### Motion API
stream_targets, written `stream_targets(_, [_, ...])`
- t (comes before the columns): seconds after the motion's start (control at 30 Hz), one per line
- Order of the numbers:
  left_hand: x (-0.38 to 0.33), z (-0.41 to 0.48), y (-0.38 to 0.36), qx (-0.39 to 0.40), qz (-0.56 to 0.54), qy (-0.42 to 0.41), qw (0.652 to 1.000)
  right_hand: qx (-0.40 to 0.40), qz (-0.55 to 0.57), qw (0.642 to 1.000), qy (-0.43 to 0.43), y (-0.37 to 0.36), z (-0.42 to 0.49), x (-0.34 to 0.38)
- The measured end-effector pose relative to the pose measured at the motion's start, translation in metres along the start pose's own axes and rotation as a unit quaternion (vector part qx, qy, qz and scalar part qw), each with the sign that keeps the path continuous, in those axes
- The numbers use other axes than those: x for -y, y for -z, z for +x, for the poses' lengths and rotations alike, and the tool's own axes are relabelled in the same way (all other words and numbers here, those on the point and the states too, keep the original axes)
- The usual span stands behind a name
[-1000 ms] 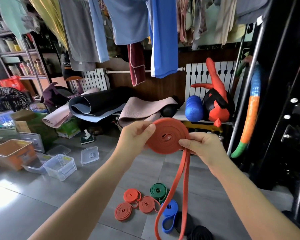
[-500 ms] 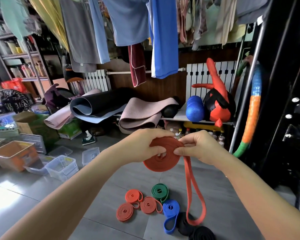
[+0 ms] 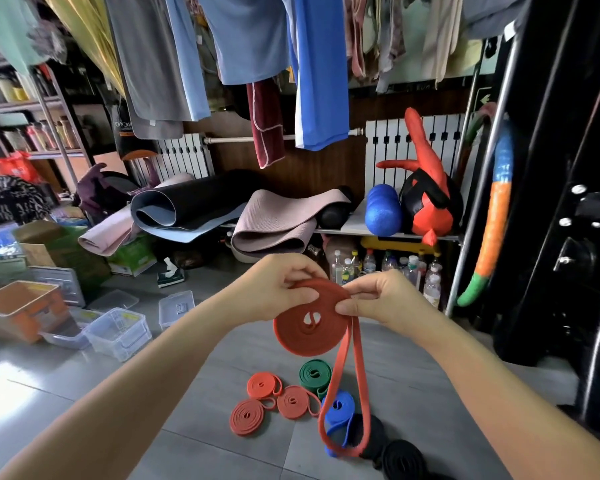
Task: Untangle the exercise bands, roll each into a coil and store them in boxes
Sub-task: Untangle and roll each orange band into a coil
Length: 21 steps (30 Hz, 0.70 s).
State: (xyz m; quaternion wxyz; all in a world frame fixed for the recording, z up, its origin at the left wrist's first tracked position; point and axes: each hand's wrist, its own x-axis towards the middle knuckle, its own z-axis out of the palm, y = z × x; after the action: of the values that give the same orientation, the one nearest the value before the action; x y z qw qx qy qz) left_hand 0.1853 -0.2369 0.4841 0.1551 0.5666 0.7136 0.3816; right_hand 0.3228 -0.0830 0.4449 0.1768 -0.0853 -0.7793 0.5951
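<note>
Held up at mid-frame, above the floor (image 3: 187, 358): a red coil (image 3: 309, 332), flat face toward the camera, small gap at its centre. Gripped at the upper left rim by the left hand (image 3: 274, 292), thumb laid across the face, fingers curled behind and out of sight. Pinched at the upper right rim by the right hand (image 3: 385, 303), thumb and forefinger closed where the unwound part leaves the coil; other fingers folded under, hard to make out. Hanging from that pinch: a tail (image 3: 362, 375), a long narrow loop reaching down in front of the bands below; impossible to tell whether touching them or the floor.

Down on the floor, under the hands: three orange coils (image 3: 247, 416), close together, each with a short loose end. Just right of them, a green coil (image 3: 314, 375), right edge partly covered by the tail. Then a blue coil (image 3: 340, 405), half unrolled, crossed by the tail. Behind the tail's bottom and off to the right, black coils (image 3: 400, 459), dark and merging together, count unclear, the lowest cut off by the frame edge.

At far left, well apart from the bands: clear boxes (image 3: 118, 332), open on top, insides hard to read. Just beyond, a lid (image 3: 175, 308) flat on the floor. Further left, an orange bin (image 3: 18, 306), partly cut off by the left edge. Both forearms (image 3: 153, 375) cropped at the bottom corners.
</note>
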Motion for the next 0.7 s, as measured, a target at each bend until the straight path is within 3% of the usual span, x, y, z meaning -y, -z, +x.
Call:
stream_targets(0.23, [0.015,-0.01,-0.004,-0.145,-0.2,0.055,0.968,-0.073,0.092,0.993,0.01,-0.008,-0.002,-0.009])
stream_targets(0.43, [0.023,-0.013,-0.019,-0.178,-0.263,0.075,0.945,-0.102,0.088,0.991,0.017,-0.011,-0.002,-0.014])
stream_targets(0.5, [0.024,-0.012,-0.017,-0.164,-0.194,0.061,0.965,-0.088,0.064,0.994,0.019,-0.01,-0.002,-0.012])
stream_targets(0.6, [0.02,-0.008,-0.005,-0.1,0.022,0.003,0.995,-0.052,0.006,0.999,0.012,-0.009,0.001,-0.009])
stream_targets(0.7, [0.009,-0.003,-0.005,0.009,0.199,-0.063,0.978,-0.007,-0.024,1.0,0.013,-0.013,0.006,-0.005])
